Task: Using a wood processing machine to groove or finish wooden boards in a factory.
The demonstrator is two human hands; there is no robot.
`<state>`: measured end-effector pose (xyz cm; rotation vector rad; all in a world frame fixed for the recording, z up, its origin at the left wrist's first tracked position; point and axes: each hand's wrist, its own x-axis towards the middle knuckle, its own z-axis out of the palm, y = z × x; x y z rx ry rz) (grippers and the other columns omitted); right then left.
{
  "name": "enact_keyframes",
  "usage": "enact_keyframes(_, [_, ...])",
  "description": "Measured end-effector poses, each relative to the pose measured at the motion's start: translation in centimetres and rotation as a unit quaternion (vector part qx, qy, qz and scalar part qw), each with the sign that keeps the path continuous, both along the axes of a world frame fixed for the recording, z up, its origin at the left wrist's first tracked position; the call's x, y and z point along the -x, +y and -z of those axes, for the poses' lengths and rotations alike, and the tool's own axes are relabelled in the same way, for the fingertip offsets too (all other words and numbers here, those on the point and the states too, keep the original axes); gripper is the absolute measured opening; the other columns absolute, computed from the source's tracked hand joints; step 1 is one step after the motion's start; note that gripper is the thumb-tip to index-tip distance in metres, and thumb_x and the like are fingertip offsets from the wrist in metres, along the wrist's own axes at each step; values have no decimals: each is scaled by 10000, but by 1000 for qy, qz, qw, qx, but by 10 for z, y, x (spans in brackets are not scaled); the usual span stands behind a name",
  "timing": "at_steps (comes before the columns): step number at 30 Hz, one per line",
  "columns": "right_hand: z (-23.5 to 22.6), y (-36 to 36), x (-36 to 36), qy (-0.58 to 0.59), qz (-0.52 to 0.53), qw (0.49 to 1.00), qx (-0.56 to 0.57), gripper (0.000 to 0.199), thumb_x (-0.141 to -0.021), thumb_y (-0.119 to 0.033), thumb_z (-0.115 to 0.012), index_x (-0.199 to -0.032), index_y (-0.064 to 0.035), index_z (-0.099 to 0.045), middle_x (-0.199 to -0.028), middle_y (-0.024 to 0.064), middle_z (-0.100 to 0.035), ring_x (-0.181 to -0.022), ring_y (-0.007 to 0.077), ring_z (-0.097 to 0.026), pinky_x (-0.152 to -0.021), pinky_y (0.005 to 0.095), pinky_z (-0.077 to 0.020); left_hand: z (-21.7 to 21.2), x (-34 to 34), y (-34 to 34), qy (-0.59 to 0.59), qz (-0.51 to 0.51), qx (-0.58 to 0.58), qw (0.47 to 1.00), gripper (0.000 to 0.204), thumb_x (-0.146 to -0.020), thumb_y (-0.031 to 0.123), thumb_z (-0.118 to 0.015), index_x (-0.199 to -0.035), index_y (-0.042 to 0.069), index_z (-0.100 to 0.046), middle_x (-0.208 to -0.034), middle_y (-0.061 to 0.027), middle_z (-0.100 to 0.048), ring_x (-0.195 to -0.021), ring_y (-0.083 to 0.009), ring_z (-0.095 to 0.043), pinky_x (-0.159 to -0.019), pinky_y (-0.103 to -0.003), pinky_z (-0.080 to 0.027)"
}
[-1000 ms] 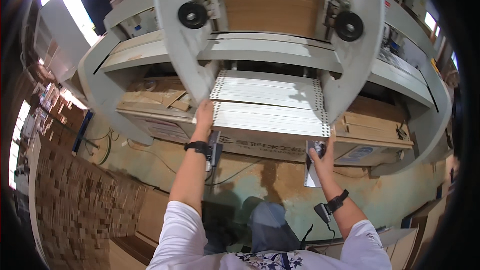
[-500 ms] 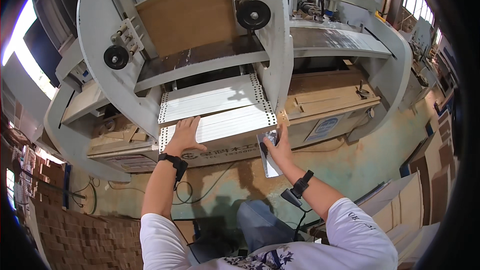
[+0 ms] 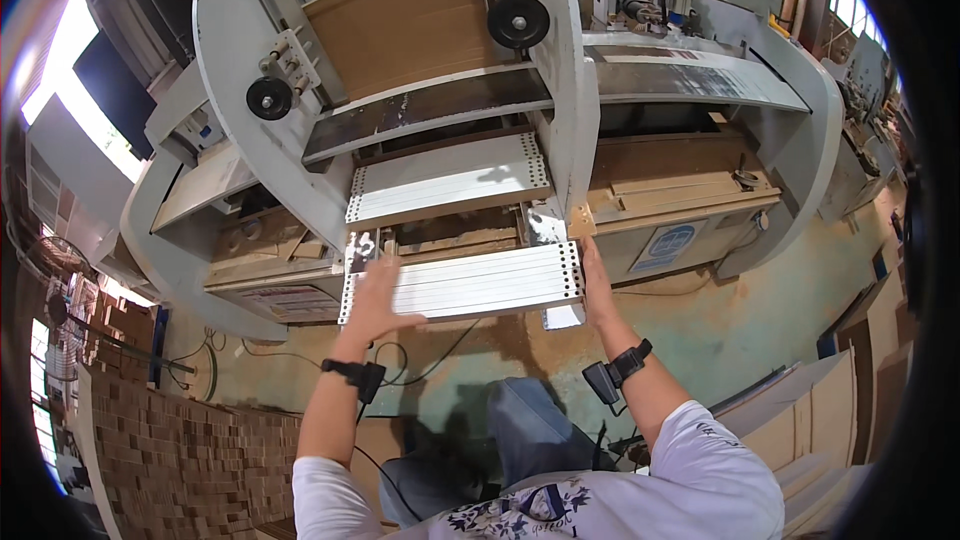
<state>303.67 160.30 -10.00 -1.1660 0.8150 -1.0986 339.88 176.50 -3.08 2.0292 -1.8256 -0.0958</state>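
Near the machine's front, you are pressing your left hand (image 3: 375,295) flat on the white slatted board (image 3: 470,282) while your right hand (image 3: 593,280) is bracing its right edge, open-palmed, keeping it square below the grey machine (image 3: 250,130).

One head-worn fisheye view looks steeply down and forward from above the person's shoulders; the grey machine (image 3: 560,90) fills the upper frame at arm's reach; edges bend toward the rim.
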Motion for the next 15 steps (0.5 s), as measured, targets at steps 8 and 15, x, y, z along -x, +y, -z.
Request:
enact_keyframes(8, [-6, 12, -2, 75, -20, 995, 61, 618, -1009, -360, -344, -1444, 57, -207, -1496, 173, -271, -1391, 247, -239, -1126, 313, -172, 16, -47, 29, 603, -157, 75, 778, 685, -997, 505, -271, -1461, 3, -231, -1504, -151, -279, -1381, -246, -270, -1126, -333, -205])
enact_keyframes(15, [28, 6, 6, 125, 2, 992, 19, 581, -980, -289, -453, -1454, -21, -250, -1442, 163, -371, -1323, 256, -358, -1075, 322, -270, 17, -50, 26, 554, -149, 30, 819, 574, -993, 448, -337, -1392, 40, -396, -1389, -94, -422, -1267, -199, -396, -1068, -322, -286])
